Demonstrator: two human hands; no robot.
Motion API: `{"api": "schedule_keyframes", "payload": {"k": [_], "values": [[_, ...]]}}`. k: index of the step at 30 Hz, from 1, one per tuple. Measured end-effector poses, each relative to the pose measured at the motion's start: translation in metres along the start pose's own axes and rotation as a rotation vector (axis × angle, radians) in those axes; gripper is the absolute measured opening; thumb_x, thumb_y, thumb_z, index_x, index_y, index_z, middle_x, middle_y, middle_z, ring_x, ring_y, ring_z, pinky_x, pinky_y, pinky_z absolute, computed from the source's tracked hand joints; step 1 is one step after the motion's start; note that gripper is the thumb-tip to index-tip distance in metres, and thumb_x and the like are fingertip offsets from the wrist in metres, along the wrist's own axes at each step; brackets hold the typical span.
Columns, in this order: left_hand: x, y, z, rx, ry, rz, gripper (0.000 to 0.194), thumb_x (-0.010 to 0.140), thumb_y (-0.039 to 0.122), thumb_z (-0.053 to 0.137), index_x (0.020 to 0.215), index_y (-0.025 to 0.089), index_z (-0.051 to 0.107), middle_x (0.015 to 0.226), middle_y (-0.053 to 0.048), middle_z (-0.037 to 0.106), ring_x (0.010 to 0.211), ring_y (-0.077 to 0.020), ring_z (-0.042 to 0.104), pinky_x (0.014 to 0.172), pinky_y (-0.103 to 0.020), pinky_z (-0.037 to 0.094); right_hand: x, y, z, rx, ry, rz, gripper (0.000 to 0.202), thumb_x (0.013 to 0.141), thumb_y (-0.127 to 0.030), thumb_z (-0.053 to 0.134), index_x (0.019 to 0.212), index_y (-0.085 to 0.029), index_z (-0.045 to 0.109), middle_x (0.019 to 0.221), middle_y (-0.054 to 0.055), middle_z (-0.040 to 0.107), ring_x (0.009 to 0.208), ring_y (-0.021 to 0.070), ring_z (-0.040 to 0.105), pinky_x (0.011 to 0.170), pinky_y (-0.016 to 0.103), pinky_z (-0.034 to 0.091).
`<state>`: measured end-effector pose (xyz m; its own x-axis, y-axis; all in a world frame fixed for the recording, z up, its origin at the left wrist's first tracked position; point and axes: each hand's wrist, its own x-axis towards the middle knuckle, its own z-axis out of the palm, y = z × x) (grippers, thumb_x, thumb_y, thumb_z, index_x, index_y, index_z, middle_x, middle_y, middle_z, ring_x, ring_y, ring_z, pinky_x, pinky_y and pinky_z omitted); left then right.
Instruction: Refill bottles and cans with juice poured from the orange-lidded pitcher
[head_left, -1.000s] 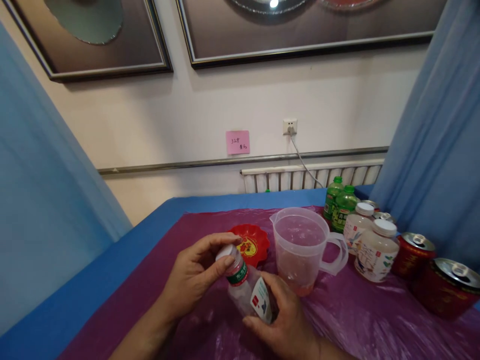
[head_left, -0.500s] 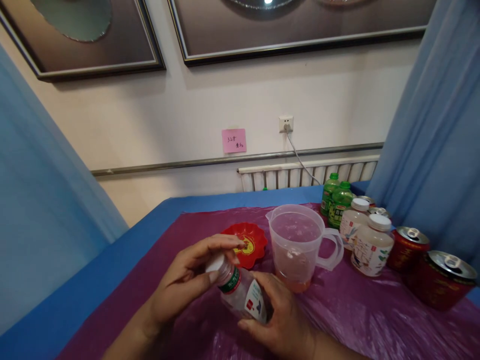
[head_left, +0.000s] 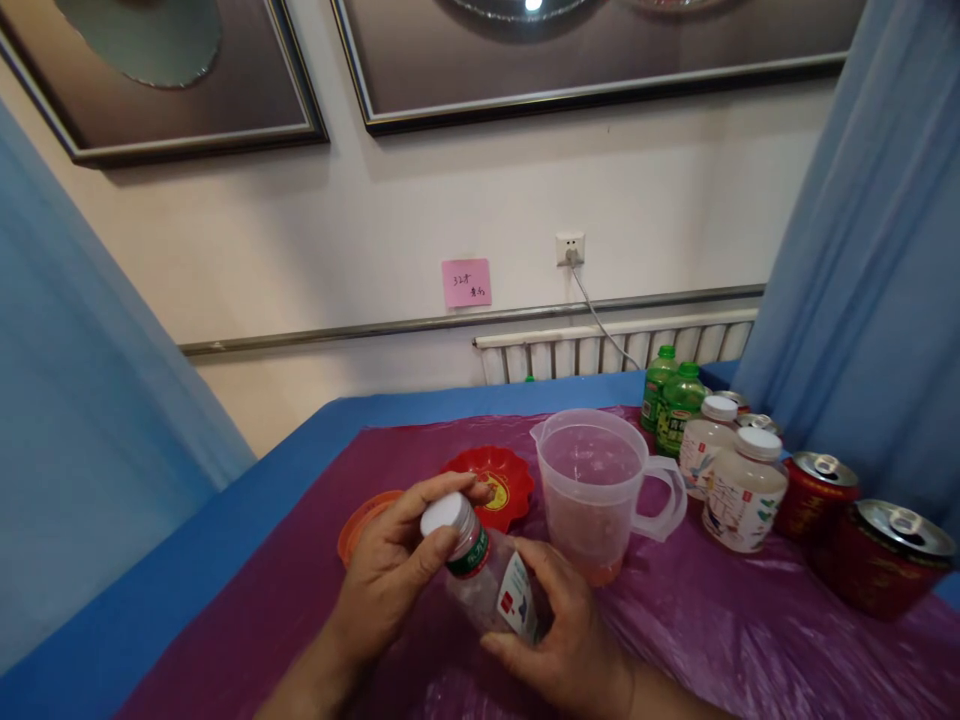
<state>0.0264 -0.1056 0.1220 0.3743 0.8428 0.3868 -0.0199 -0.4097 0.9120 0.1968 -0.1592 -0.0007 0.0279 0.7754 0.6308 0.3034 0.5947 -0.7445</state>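
Observation:
A clear bottle (head_left: 487, 575) with a green neck band and a white cap (head_left: 444, 511) tilts toward the left. My right hand (head_left: 564, 625) is wrapped round its lower body. My left hand (head_left: 397, 560) is at the top, its thumb and fingers closed round the cap and neck. Just behind the hands lies a red scalloped dish (head_left: 517, 488) with a yellow print. An orange-red dish (head_left: 352, 530) is partly hidden by my left hand. To the right of the bottle stands a clear plastic jug (head_left: 589, 480) with some orange-pink liquid low inside.
Two white-capped bottles (head_left: 744, 495), green bottles (head_left: 681, 405) and several cans, among them a dark red can (head_left: 874, 560), stand at the right. Purple plastic sheeting (head_left: 285, 540) covers a blue table (head_left: 97, 585). Blue curtains (head_left: 870, 250) hang at both sides.
My left hand has shifted slightly right and down, its thumb now beside the cap. The bottle has moved slightly right. The orange-red dish, hidden before, now shows.

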Motion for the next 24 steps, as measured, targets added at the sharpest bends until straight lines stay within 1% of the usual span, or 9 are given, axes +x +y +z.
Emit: {"api": "schedule_keyframes", "payload": {"k": [3, 5, 10, 13, 16, 20, 24], "values": [[0.004, 0.009, -0.006, 0.089, -0.117, 0.03, 0.031, 0.089, 0.039, 0.072, 0.117, 0.027, 0.076, 0.107, -0.011, 0.08, 0.099, -0.024, 0.075, 0.083, -0.029, 0.062, 0.002, -0.004, -0.002, 0.024, -0.03, -0.009, 0.068, 0.074, -0.026, 0.075, 0.136, -0.031, 0.05, 0.118, 0.003, 0.07, 0.102, 0.0226, 0.068, 0.09, 0.037, 0.054], [0.008, 0.011, -0.009, 0.133, -0.155, 0.069, 0.031, 0.088, 0.038, 0.073, 0.117, 0.027, 0.076, 0.105, -0.011, 0.08, 0.095, -0.0234, 0.076, 0.08, -0.029, 0.062, 0.003, -0.006, -0.004, 0.032, -0.049, -0.005, 0.069, 0.073, -0.025, 0.074, 0.138, -0.03, 0.05, 0.12, 0.003, 0.07, 0.104, 0.0226, 0.068, 0.091, 0.037, 0.054], [0.011, 0.009, -0.012, 0.245, -0.074, 0.116, 0.033, 0.083, 0.027, 0.078, 0.116, 0.029, 0.076, 0.105, -0.008, 0.081, 0.095, -0.0214, 0.077, 0.081, -0.027, 0.062, 0.003, -0.005, -0.004, -0.029, -0.006, 0.024, 0.066, 0.072, -0.025, 0.075, 0.134, -0.027, 0.052, 0.117, 0.006, 0.07, 0.102, 0.0251, 0.067, 0.09, 0.04, 0.055], [0.009, 0.009, -0.01, 0.27, -0.076, 0.105, 0.032, 0.085, 0.027, 0.076, 0.116, 0.03, 0.075, 0.105, -0.007, 0.081, 0.094, -0.0206, 0.077, 0.081, -0.026, 0.062, 0.002, -0.004, -0.003, -0.053, 0.007, 0.029, 0.066, 0.072, -0.025, 0.076, 0.133, -0.027, 0.051, 0.116, 0.006, 0.07, 0.102, 0.0257, 0.067, 0.09, 0.042, 0.054], [0.008, 0.013, -0.01, 0.274, -0.101, 0.078, 0.029, 0.087, 0.029, 0.074, 0.115, 0.028, 0.076, 0.104, -0.009, 0.081, 0.093, -0.022, 0.077, 0.08, -0.029, 0.062, 0.003, -0.006, -0.002, -0.047, 0.002, 0.035, 0.064, 0.073, -0.026, 0.076, 0.133, -0.027, 0.052, 0.115, 0.006, 0.07, 0.1, 0.0252, 0.067, 0.088, 0.041, 0.055], [0.007, 0.016, -0.012, 0.187, -0.148, 0.033, 0.031, 0.086, 0.037, 0.074, 0.115, 0.025, 0.077, 0.104, -0.012, 0.08, 0.095, -0.0263, 0.076, 0.081, -0.034, 0.062, 0.002, -0.007, -0.004, 0.01, -0.032, 0.035, 0.061, 0.074, -0.031, 0.076, 0.131, -0.026, 0.055, 0.113, 0.005, 0.071, 0.098, 0.0242, 0.068, 0.087, 0.039, 0.055], [0.005, 0.016, -0.01, -0.101, -0.237, -0.07, 0.036, 0.086, 0.043, 0.073, 0.117, 0.025, 0.075, 0.109, -0.013, 0.078, 0.099, -0.0289, 0.075, 0.083, -0.038, 0.061, 0.001, -0.007, -0.006, 0.139, -0.12, 0.044, 0.061, 0.078, -0.045, 0.074, 0.133, -0.028, 0.055, 0.113, 0.004, 0.072, 0.096, 0.0232, 0.069, 0.086, 0.038, 0.055]]}}
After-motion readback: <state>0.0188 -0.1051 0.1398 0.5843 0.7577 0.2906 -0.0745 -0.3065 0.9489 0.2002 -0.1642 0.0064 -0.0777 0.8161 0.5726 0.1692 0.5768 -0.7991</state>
